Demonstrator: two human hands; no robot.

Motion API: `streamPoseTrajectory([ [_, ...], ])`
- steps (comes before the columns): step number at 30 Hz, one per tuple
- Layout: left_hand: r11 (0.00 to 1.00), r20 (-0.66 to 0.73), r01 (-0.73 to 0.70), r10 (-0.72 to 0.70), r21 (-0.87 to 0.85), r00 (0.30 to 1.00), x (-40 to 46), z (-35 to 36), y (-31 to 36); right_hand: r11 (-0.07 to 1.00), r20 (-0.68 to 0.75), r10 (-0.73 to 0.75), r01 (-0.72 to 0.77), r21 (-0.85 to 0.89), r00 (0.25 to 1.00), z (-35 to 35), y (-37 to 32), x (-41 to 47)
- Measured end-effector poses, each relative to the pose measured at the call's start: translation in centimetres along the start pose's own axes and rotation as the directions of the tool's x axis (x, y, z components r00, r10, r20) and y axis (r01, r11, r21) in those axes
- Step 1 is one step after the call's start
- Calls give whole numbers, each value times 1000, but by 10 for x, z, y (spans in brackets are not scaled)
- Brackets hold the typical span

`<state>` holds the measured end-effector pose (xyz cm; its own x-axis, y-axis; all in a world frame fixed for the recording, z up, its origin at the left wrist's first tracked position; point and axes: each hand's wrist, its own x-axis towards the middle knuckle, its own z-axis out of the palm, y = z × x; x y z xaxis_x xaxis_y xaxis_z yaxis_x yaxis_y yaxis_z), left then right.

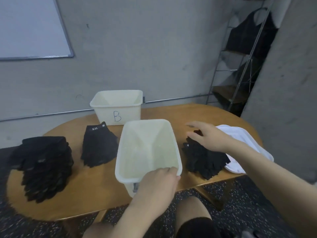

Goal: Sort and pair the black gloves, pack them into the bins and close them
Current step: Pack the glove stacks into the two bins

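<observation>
Black fabric gloves lie in three sorted stacks (46,165) on the round wooden tabletop (89,189); both cream plastic bins (147,148) hold nothing, lids off. The left hand (159,184) grips the near bin's rim at 6 o'clock, while the right hand (204,136), fingers spread, reaches onto the 3 o'clock stack (204,160). Packing and closing remain.

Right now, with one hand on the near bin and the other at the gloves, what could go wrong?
1. The near bin sits tilted at the table edge, held at its rim by the left hand; it could tip off.
2. The right hand reaches over the right pile, which fans toward the edge; gloves could slide off.
3. Three separate piles risk mixed pairs.
</observation>
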<state>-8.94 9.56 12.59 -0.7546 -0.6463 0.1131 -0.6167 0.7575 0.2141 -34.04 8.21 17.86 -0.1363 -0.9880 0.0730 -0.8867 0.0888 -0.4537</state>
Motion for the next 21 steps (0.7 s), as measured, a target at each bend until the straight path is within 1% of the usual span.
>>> streamPoseTrajectory([
  [2,999,-23,-33,34,42,999,10,-8,2,999,-89,41,-39,23,995,-11,16,-24],
  [4,991,-94,-77,88,107,992,29,-22,0,996,-168,90,-86,34,982,-18,31,-43],
  [6,988,-117,-123,134,97,984,53,-39,0,992,-225,127,-125,23,966,-16,42,-56],
  [7,986,-100,-150,157,73,983,67,-44,1,989,-245,147,-145,29,958,-13,47,-61],
  [11,977,48,-172,179,-124,983,129,-48,4,983,-277,182,-178,41,943,6,55,-67],
  [14,963,144,-175,206,-206,968,176,-38,7,974,-367,224,-219,57,903,17,60,-63],
  [16,961,186,-153,197,-230,963,206,-32,10,956,-411,293,-267,121,863,23,64,-58],
  [18,967,243,-132,184,-217,952,233,-25,11,940,-434,341,-297,167,834,28,69,-54],
  [21,974,412,-36,128,-224,902,266,-10,10,914,-448,406,-343,218,796,35,76,-47],
])
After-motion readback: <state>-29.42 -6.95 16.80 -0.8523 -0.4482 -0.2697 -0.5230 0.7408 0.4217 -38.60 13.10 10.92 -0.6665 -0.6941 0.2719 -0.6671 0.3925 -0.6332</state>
